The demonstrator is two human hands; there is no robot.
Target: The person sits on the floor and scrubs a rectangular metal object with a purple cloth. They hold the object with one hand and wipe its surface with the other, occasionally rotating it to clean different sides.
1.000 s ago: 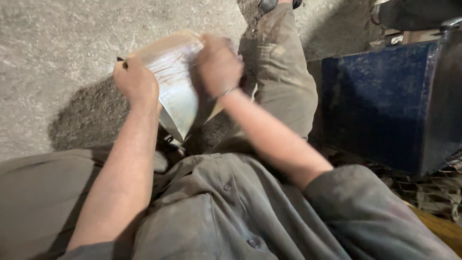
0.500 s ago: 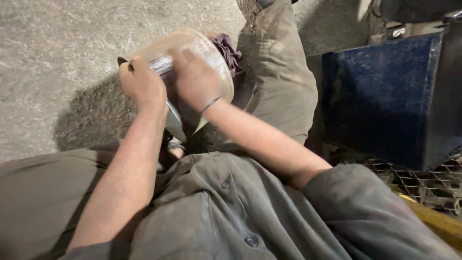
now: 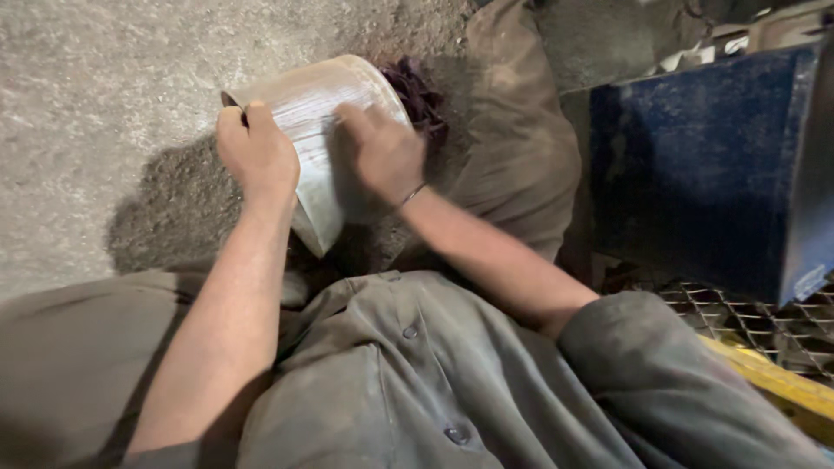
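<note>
Hands have shifted on the round metal pan [image 3: 317, 113]: left hand [image 3: 258, 155] grips its rim, right hand [image 3: 380, 155] now presses flat, fingers spread, lower on its face.

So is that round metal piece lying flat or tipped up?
Tipped up: the round metal piece stands on edge between the left hand and right hand, above the concrete floor.

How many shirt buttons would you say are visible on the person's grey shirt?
2: one button sits on the grey shirt near the collar, the other button lower toward the frame's bottom. More may be hidden in folds.
</note>
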